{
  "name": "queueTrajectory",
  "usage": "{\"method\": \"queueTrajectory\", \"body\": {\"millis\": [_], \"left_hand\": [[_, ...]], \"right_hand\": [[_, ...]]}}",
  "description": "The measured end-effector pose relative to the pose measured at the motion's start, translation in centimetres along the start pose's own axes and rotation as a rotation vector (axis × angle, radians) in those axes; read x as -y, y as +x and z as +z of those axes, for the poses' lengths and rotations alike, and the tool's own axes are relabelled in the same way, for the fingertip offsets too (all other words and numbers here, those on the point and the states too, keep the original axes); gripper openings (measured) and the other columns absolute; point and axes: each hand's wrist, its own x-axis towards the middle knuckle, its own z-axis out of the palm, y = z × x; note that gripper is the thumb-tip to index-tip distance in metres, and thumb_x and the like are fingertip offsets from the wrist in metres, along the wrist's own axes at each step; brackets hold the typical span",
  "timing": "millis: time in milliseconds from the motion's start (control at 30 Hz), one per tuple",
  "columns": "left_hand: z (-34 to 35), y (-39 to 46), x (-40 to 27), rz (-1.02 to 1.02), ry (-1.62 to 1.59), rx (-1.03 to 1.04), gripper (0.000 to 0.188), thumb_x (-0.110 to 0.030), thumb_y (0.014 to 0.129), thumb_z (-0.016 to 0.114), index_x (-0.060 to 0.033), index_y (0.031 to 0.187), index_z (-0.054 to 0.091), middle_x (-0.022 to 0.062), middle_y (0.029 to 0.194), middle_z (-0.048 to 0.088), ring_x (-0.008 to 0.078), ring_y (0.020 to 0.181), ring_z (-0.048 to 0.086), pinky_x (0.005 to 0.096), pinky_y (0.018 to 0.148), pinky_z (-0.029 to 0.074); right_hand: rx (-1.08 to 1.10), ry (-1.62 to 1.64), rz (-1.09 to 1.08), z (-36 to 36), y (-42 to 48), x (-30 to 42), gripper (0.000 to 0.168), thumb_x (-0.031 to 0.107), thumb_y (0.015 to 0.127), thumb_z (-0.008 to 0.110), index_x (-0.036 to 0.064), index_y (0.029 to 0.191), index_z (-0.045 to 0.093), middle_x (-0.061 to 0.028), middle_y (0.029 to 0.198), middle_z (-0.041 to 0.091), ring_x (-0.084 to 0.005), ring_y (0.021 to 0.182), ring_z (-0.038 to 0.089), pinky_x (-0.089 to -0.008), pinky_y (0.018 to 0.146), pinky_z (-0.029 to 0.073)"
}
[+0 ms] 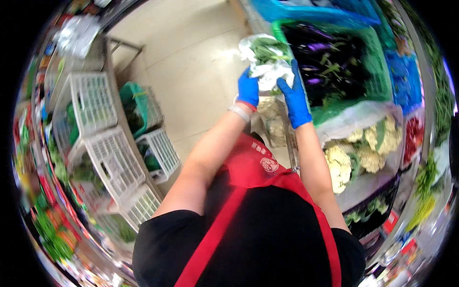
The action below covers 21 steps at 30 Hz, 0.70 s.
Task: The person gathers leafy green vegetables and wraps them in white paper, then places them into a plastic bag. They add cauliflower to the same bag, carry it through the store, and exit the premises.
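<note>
Both hands wear blue gloves and hold a white plastic bag (269, 74) out in front of me. Dark green leafy vegetables (269, 49) show at the bag's far end. My left hand (248, 88) grips the bag's left side. On its right side, my right hand (296, 98) holds on with thumb and forefinger spread against the plastic. Just right of the bag stands a green crate (380, 68) lined with plastic, full of dark purple eggplants (315, 61). The bag's underside is hidden.
Cauliflowers (339, 166) fill a lined bin on the right. White plastic crates (114, 165) of vegetables line a stand to the left, with a teal-lined basket (138, 107) on the floor. A blue-lined crate (315, 14) stands beyond the eggplants. Tiled floor (179, 64) runs between the displays.
</note>
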Motion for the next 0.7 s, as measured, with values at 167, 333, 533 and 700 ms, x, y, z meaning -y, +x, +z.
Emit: {"method": "queueTrajectory", "body": {"millis": [167,333,533,700], "left_hand": [[-9.4,-6.4,0.0,0.227,0.205,-0.171,0.042,0.004,0.080,0.049,0.0001,0.122,0.044,0.0095,0.118,0.049,0.0161,0.104,0.048,0.0267,0.089,0.040],[-19.0,-13.3,-3.2,0.297,0.691,-0.302,0.047,-0.011,0.078,0.057,-0.0013,0.122,0.043,0.0181,0.130,0.037,0.0293,0.121,0.036,0.0330,0.100,0.029],[-28.8,-15.4,-8.1,0.324,0.600,-0.465,0.071,-0.017,0.062,0.074,-0.0017,0.122,0.038,0.0181,0.123,0.037,0.0307,0.115,0.038,0.0366,0.096,0.033],[-39.7,-12.9,-15.1,0.194,-0.673,-0.580,0.036,-0.021,0.088,0.046,-0.0043,0.120,0.042,0.0115,0.114,0.049,0.0210,0.096,0.052,0.0278,0.075,0.047]], "right_hand": [[0.201,0.033,0.268,8.1,-5.0,-2.1,0.052,0.023,0.081,0.059,0.002,0.124,0.040,-0.0082,0.112,0.053,-0.0158,0.099,0.051,-0.0270,0.084,0.041],[0.343,-0.183,0.271,16.7,-9.5,-6.2,0.040,0.029,0.084,0.055,-0.001,0.110,0.050,-0.0113,0.094,0.059,-0.0148,0.081,0.054,-0.0276,0.071,0.043],[0.679,-0.188,0.683,29.9,-9.5,-6.1,0.041,0.032,0.084,0.056,-0.002,0.108,0.051,-0.0108,0.087,0.056,-0.0126,0.077,0.056,-0.0258,0.063,0.048],[0.867,-0.539,0.251,43.4,-9.3,-15.0,0.055,0.037,0.080,0.056,0.000,0.119,0.044,-0.0216,0.106,0.055,-0.0289,0.095,0.056,-0.0359,0.080,0.044]]}}
